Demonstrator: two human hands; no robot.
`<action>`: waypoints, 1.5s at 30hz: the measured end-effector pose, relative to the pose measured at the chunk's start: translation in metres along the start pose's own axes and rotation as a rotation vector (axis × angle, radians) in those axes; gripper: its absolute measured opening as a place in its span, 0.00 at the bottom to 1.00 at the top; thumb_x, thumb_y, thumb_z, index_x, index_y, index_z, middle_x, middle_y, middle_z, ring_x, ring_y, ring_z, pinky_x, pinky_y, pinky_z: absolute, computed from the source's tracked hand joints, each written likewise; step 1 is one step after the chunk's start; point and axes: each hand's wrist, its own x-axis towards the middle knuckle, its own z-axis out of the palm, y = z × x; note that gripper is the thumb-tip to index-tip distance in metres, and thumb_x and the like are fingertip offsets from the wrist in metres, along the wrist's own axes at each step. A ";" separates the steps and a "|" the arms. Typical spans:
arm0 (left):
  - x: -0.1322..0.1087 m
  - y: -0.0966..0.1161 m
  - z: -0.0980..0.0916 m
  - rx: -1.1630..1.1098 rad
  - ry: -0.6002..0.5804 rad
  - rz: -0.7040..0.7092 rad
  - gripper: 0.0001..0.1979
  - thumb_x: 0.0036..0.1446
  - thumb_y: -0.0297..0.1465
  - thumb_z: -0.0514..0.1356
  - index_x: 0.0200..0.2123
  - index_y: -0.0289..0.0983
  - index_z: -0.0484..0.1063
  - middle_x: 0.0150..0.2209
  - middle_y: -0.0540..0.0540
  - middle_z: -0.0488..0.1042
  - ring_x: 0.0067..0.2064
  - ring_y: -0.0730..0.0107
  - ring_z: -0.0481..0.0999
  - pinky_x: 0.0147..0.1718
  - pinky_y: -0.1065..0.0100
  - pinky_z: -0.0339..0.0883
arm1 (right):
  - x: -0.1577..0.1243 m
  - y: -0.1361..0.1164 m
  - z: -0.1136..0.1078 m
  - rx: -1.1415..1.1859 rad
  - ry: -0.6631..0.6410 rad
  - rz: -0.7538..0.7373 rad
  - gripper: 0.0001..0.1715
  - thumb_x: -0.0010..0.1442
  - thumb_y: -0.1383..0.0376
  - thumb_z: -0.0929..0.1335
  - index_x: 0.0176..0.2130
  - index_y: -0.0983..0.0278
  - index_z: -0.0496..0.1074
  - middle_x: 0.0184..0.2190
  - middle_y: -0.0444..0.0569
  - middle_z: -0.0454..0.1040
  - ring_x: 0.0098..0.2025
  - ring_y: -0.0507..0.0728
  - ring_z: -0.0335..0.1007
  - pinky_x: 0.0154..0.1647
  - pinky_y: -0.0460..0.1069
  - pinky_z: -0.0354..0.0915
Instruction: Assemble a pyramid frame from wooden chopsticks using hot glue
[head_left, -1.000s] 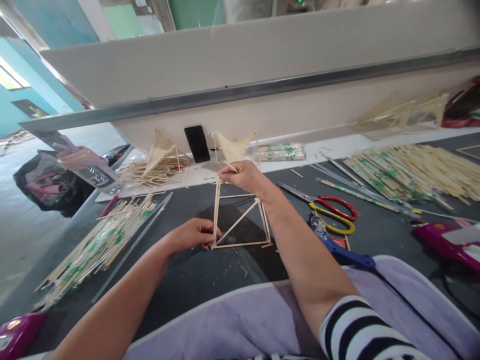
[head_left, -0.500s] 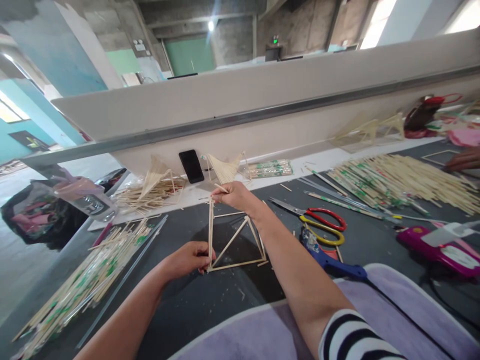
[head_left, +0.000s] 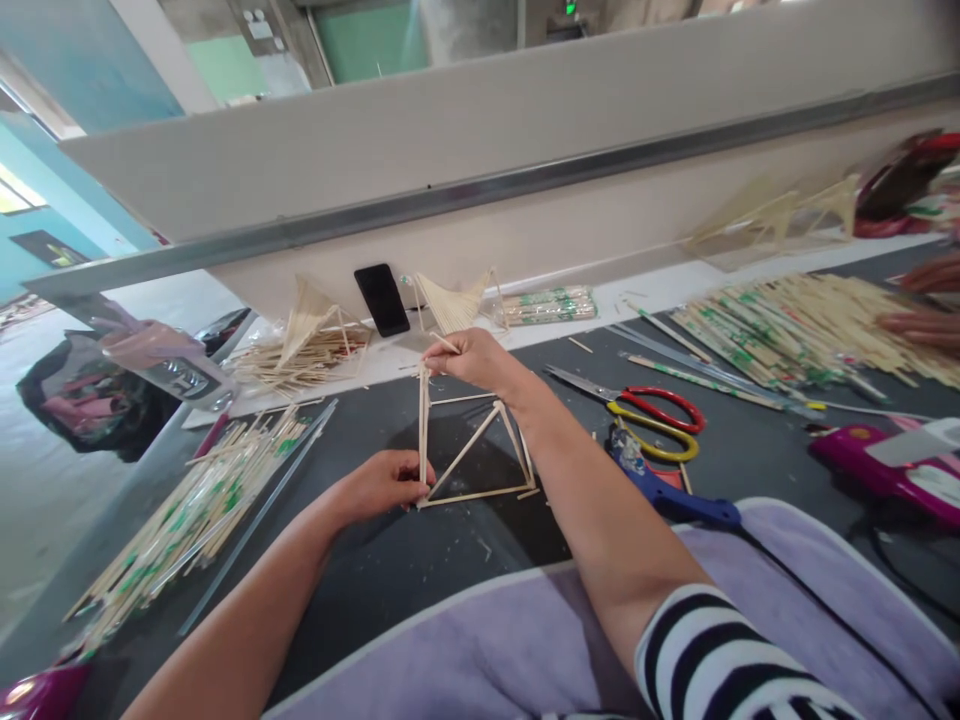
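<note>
A small frame of thin wooden sticks (head_left: 480,494) stands on the dark table in front of me. My left hand (head_left: 390,481) is closed on its lower left corner, pinching the foot of the upright sticks. At the top of those uprights, my right hand (head_left: 474,360) is closed with thumb and fingers together. A short wooden stick (head_left: 442,341) pokes out between its fingers. A slanting stick (head_left: 466,450) runs up from the lower left corner to a peak at the right. My right forearm covers part of the frame's right side.
To the right lie scissors (head_left: 652,410), a blue glue gun (head_left: 664,490) and a purple device (head_left: 885,470). Stick bundles lie at left (head_left: 202,500) and right (head_left: 795,330). Behind stand a phone (head_left: 382,300) and a finished stick model (head_left: 454,300). Another person's hand (head_left: 926,325) rests far right.
The view has tilted down, so the tabletop things sit a little higher. Both hands keep their hold on the frame. The other person's hands at far right have moved onto the loose sticks.
</note>
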 end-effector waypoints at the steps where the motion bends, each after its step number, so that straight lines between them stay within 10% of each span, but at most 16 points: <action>1: 0.000 0.001 -0.001 -0.005 -0.008 -0.007 0.08 0.49 0.31 0.59 0.33 0.33 0.70 0.26 0.51 0.68 0.27 0.75 0.66 0.27 0.73 0.61 | 0.000 -0.001 0.000 -0.005 -0.001 -0.001 0.10 0.50 0.63 0.69 0.32 0.65 0.78 0.25 0.47 0.77 0.28 0.50 0.71 0.30 0.44 0.63; 30: -0.002 0.003 -0.006 -0.042 -0.099 0.015 0.10 0.52 0.36 0.58 0.31 0.34 0.68 0.27 0.50 0.68 0.29 0.74 0.68 0.30 0.71 0.66 | -0.005 -0.004 -0.006 -0.043 -0.008 0.069 0.13 0.50 0.60 0.69 0.32 0.67 0.77 0.18 0.44 0.70 0.18 0.45 0.56 0.19 0.44 0.54; 45: -0.002 0.002 -0.006 0.009 -0.072 0.007 0.15 0.56 0.41 0.55 0.33 0.33 0.68 0.28 0.48 0.70 0.29 0.73 0.70 0.31 0.70 0.67 | -0.003 0.001 -0.004 -0.062 0.022 -0.005 0.10 0.49 0.61 0.70 0.30 0.65 0.78 0.25 0.47 0.76 0.28 0.50 0.68 0.28 0.45 0.61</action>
